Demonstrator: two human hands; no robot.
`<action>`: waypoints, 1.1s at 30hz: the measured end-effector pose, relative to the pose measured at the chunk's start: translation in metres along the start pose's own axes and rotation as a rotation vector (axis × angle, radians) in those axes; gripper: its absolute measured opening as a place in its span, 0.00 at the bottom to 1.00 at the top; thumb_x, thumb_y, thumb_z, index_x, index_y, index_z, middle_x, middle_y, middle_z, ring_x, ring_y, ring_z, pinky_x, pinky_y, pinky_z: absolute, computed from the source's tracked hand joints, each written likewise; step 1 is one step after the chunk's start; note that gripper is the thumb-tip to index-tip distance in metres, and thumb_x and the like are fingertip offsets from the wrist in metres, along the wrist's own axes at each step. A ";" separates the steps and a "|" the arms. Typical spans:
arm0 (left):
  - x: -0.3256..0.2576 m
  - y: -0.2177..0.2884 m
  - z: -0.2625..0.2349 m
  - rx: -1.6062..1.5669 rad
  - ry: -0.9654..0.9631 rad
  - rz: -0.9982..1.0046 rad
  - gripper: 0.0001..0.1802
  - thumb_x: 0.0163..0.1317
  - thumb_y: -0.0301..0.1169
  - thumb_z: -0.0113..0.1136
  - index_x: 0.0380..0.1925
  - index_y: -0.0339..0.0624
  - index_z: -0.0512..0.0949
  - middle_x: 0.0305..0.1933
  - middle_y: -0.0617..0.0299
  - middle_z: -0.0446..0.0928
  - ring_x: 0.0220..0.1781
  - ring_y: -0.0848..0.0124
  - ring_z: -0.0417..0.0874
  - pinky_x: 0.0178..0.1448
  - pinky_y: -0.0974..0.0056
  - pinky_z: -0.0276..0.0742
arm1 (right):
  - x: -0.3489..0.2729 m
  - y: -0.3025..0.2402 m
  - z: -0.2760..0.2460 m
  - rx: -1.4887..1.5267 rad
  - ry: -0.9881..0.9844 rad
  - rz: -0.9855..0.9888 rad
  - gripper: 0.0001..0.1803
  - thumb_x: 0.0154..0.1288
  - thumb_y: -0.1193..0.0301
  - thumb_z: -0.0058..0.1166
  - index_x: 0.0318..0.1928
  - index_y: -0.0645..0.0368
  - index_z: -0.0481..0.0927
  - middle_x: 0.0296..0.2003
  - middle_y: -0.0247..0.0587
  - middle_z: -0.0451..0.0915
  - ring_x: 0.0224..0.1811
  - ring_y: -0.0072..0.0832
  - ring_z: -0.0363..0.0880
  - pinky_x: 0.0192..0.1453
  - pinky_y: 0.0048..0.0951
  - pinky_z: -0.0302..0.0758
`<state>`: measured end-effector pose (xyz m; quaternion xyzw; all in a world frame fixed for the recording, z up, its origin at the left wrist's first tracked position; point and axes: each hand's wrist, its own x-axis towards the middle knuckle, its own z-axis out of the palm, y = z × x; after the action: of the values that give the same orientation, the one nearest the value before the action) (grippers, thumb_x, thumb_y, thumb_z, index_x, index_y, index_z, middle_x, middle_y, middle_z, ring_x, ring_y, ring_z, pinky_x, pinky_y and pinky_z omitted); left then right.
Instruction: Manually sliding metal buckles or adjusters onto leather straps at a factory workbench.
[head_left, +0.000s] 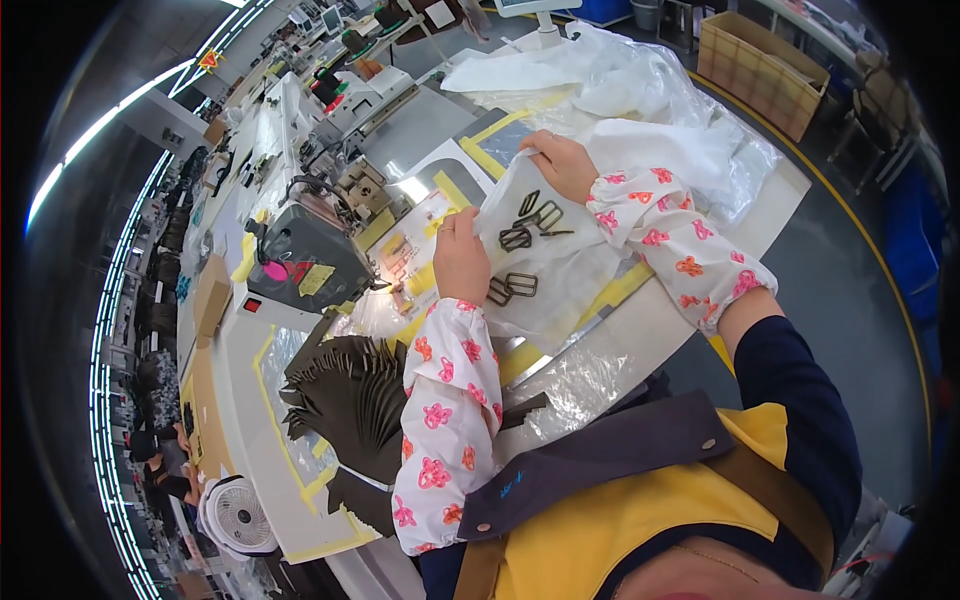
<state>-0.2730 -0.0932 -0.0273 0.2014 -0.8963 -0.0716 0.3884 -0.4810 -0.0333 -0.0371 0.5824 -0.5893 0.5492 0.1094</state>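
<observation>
Both my hands pinch the upper edge of a thin, whitish plastic bag (pixel 575 285), spread over the worktable in front of me. At its left corner, the fingers of my left hand (pixel 462 258) are closed on the plastic. Farther off and to the right, my right hand (pixel 563 166) grips the other corner. Several dark bronze slider buckles (pixel 521 285) lie on the bag or show through it; I cannot tell which. Left of my left forearm sits a fanned stack of dark olive fabric pieces (pixel 350 395), partly hidden by my floral sleeve.
A sewing machine (pixel 310 265) stands left of my left hand, its lamp lit. Crumpled clear and white plastic (pixel 650 85) covers the table's far right. Yellow tape (pixel 615 290) marks the tabletop. A white fan (pixel 238 515) and another person (pixel 165 470) are at the lower left. A carton (pixel 760 70) stands far right.
</observation>
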 end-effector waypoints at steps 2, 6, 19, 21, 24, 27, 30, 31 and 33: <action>0.008 -0.012 -0.001 -0.003 0.001 -0.025 0.14 0.50 0.20 0.51 0.39 0.43 0.73 0.36 0.55 0.73 0.41 0.57 0.73 0.42 0.59 0.71 | 0.007 0.004 0.000 -0.029 0.010 -0.017 0.08 0.56 0.77 0.45 0.38 0.58 0.73 0.31 0.44 0.75 0.35 0.41 0.74 0.38 0.33 0.70; 0.033 -0.038 -0.011 -0.001 0.041 -0.094 0.14 0.52 0.20 0.51 0.40 0.43 0.72 0.33 0.54 0.75 0.40 0.56 0.73 0.42 0.58 0.70 | 0.033 -0.009 -0.004 -0.074 0.024 -0.027 0.08 0.56 0.75 0.46 0.38 0.57 0.74 0.32 0.43 0.76 0.35 0.40 0.75 0.38 0.33 0.70; -0.015 0.011 -0.052 -0.029 -0.582 0.120 0.15 0.48 0.30 0.58 0.40 0.43 0.75 0.46 0.54 0.73 0.47 0.58 0.73 0.50 0.56 0.66 | 0.030 -0.016 -0.020 -0.679 0.162 -0.417 0.10 0.52 0.71 0.52 0.37 0.56 0.74 0.36 0.42 0.76 0.33 0.37 0.75 0.37 0.32 0.71; -0.044 0.012 -0.086 0.103 -1.006 -0.067 0.16 0.48 0.33 0.59 0.39 0.43 0.76 0.46 0.51 0.73 0.48 0.58 0.73 0.51 0.58 0.65 | 0.011 -0.048 -0.014 -0.208 -0.333 -0.112 0.10 0.51 0.69 0.54 0.34 0.57 0.74 0.34 0.45 0.75 0.32 0.39 0.75 0.35 0.34 0.71; -0.067 0.005 -0.104 0.055 -0.743 0.083 0.16 0.49 0.34 0.59 0.39 0.43 0.76 0.44 0.52 0.74 0.47 0.57 0.74 0.52 0.58 0.65 | -0.017 -0.056 -0.022 -0.445 -0.904 0.149 0.12 0.49 0.65 0.55 0.31 0.59 0.73 0.32 0.47 0.74 0.32 0.41 0.74 0.34 0.37 0.70; -0.078 0.014 -0.141 -0.057 -0.500 -0.105 0.14 0.51 0.29 0.57 0.39 0.39 0.75 0.42 0.50 0.75 0.43 0.54 0.75 0.46 0.59 0.71 | -0.047 -0.037 -0.019 -0.465 -0.735 0.070 0.14 0.47 0.64 0.55 0.29 0.61 0.72 0.29 0.48 0.74 0.31 0.43 0.74 0.35 0.39 0.71; -0.099 0.016 -0.166 -0.103 -0.383 -0.420 0.09 0.55 0.26 0.55 0.36 0.36 0.75 0.36 0.52 0.77 0.36 0.57 0.77 0.40 0.64 0.72 | -0.045 -0.036 -0.017 -0.478 -0.736 0.119 0.11 0.46 0.69 0.53 0.29 0.63 0.72 0.27 0.50 0.74 0.30 0.45 0.74 0.35 0.41 0.71; -0.108 0.017 -0.170 -0.123 -0.358 -0.446 0.09 0.55 0.25 0.54 0.36 0.35 0.75 0.35 0.52 0.76 0.35 0.58 0.78 0.39 0.64 0.72 | -0.043 -0.038 -0.016 -0.543 -0.753 0.122 0.10 0.45 0.71 0.52 0.29 0.64 0.73 0.27 0.50 0.75 0.31 0.45 0.75 0.35 0.41 0.72; -0.125 0.018 -0.178 -0.120 -0.360 -0.501 0.08 0.55 0.24 0.54 0.34 0.34 0.76 0.33 0.52 0.76 0.33 0.57 0.78 0.38 0.65 0.72 | -0.036 -0.044 -0.008 -0.588 -0.767 0.115 0.10 0.43 0.72 0.51 0.29 0.65 0.75 0.26 0.51 0.76 0.31 0.45 0.76 0.35 0.41 0.73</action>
<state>-0.0719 -0.0197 0.0168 0.3766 -0.8675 -0.2522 0.2048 -0.4390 0.0058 -0.0386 0.6538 -0.7484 0.1105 0.0136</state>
